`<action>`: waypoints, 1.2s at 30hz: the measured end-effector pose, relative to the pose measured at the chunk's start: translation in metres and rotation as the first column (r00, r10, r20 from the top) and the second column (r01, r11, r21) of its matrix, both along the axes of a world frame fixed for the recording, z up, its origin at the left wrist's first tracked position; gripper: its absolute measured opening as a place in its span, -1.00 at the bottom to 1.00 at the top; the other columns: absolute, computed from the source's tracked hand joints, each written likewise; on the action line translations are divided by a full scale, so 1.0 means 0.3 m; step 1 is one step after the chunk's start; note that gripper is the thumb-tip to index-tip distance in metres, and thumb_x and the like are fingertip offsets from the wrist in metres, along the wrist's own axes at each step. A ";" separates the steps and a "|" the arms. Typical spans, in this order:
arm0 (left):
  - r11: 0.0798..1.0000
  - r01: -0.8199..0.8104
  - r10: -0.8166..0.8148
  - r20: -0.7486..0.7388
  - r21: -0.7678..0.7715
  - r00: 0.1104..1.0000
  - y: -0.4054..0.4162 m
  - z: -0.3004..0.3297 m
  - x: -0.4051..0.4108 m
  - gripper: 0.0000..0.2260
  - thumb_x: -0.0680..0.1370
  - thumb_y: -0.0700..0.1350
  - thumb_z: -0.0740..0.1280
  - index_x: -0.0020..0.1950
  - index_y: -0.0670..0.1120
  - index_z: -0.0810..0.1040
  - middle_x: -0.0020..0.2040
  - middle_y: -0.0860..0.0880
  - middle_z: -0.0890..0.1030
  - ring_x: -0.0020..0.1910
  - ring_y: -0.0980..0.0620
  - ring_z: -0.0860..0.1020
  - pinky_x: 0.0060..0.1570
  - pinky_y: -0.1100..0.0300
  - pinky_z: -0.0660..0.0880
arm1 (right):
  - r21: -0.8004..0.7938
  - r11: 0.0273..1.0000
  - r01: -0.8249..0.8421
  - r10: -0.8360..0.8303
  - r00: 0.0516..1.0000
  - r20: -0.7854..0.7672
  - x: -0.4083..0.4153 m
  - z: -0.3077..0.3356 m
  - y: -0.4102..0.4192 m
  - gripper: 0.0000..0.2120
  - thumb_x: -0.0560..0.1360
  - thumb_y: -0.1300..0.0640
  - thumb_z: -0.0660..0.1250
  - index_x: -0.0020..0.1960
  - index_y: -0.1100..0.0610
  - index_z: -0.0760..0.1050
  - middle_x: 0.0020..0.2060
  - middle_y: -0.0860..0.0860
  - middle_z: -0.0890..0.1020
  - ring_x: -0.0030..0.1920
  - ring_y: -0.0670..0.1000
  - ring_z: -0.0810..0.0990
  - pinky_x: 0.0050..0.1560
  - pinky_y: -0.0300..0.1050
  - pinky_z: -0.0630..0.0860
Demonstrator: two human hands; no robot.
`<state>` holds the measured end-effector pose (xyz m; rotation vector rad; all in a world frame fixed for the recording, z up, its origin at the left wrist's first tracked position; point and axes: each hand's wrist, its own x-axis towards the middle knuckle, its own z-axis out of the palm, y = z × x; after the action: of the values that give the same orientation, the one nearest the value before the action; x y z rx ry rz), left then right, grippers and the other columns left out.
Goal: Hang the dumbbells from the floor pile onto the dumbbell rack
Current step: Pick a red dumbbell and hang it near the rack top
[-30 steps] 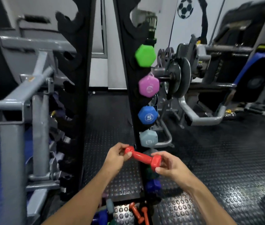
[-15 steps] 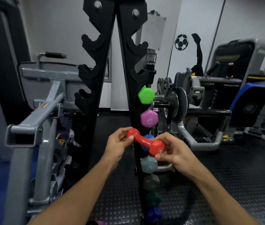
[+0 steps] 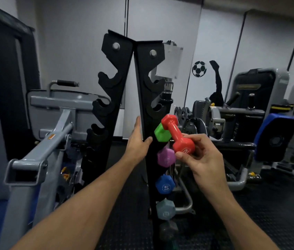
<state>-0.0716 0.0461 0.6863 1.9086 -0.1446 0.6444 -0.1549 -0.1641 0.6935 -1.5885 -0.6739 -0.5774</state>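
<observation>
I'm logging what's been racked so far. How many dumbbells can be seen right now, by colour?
Red vinyl dumbbell, held in the right hand: 1
Green hex dumbbell: 1
Purple hex dumbbell: 1
Blue hex dumbbell marked 5: 1
Grey hex dumbbell: 1
Dark hex dumbbell, colour unclear: 1
Total: 6, five of them on the black dumbbell rack.

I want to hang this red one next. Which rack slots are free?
Free: the notches above the green dumbbell near the rack top. Crowded: every slot below, green through purple, blue, grey. The right hand holds the red dumbbell.
</observation>
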 end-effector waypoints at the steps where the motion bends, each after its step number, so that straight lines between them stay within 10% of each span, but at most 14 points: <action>1: 1.000 -0.003 0.003 -0.006 0.026 1.000 -0.005 0.021 0.008 -0.16 0.63 -0.23 0.36 0.69 0.06 -0.15 0.66 -0.06 0.19 0.60 -0.07 0.24 0.55 0.10 0.19 | 0.019 0.999 0.040 -0.040 0.999 0.007 0.010 0.021 0.010 -0.58 0.34 0.11 0.61 0.14 -0.02 0.57 0.03 -0.04 0.70 0.06 -0.01 0.70 0.11 0.03 0.64; 17: 0.998 -0.033 0.035 -0.026 0.044 0.999 -0.021 0.033 0.069 -0.03 0.61 -0.25 0.36 0.57 0.41 -0.29 0.35 -0.10 0.58 0.33 -0.08 0.54 0.41 -0.10 0.44 | -0.050 0.954 0.297 -0.296 0.955 0.028 0.393 0.329 0.156 -0.58 0.39 0.02 0.63 0.16 0.06 0.55 0.02 0.00 0.69 0.00 -0.02 0.69 0.07 -0.01 0.67; 21: 0.999 -0.034 0.035 -0.031 0.039 0.999 -0.019 0.034 0.067 -0.04 0.62 -0.25 0.35 0.57 0.42 -0.28 0.34 -0.10 0.57 0.31 -0.08 0.56 0.36 -0.14 0.49 | -0.081 0.960 0.269 -0.270 0.963 0.003 0.445 0.355 0.198 -0.59 0.40 0.05 0.63 0.15 0.12 0.57 0.01 0.03 0.69 0.00 -0.02 0.69 -0.05 -0.27 0.57; 26: 0.999 -0.019 0.019 -0.017 0.032 1.000 -0.018 0.032 0.070 -0.05 0.62 -0.28 0.33 0.58 0.41 -0.27 0.30 -0.10 0.58 0.23 -0.05 0.59 0.32 -0.12 0.53 | -0.183 0.955 0.232 -0.238 0.971 -0.012 0.487 0.329 0.236 -0.58 0.39 0.03 0.63 0.15 0.07 0.55 0.07 0.03 0.68 0.05 0.00 0.67 0.11 -0.05 0.66; 36: 0.999 -0.024 0.025 -0.025 0.028 0.999 -0.020 0.029 0.073 -0.06 0.62 -0.26 0.33 0.58 0.42 -0.27 0.27 -0.08 0.60 0.18 -0.03 0.62 0.27 -0.11 0.57 | -0.306 0.945 0.118 -0.143 0.988 -0.060 0.483 0.336 0.221 -0.59 0.46 -0.01 0.57 0.22 0.08 0.53 0.03 -0.04 0.67 0.04 -0.10 0.65 0.00 -0.28 0.53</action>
<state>-0.0498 0.0402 0.6949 1.9473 -0.1149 0.6379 -0.0101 -0.0978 0.7943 -1.9445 -0.6190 -0.5203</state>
